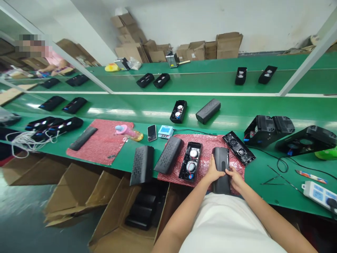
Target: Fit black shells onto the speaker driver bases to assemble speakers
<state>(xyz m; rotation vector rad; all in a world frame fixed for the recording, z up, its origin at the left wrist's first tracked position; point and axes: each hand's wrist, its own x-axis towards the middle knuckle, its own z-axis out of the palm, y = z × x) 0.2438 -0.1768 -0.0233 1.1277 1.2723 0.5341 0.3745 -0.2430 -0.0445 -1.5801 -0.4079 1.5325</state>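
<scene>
Black casing (220, 157) held from both sides at the front edge of the surface (255, 178).
Through my feed I see the left hand (216, 171) closed on the casing's left side, thumb across its upper face, and the right hand (237, 180) gripping the right side, the two nearly meeting. Beneath lies pink bubble wrap (206, 154), reaching the front edge. To the left I have an open casing (191, 161) showing two round white parts, then a grille cover (170, 155); toward the back edge from my grip, a black panel (238, 148) lies aslant. A phone (152, 133) and a small blue device (166, 131) sit farther back on the left; a white power strip (319, 195) lies by the front edge, far right.
</scene>
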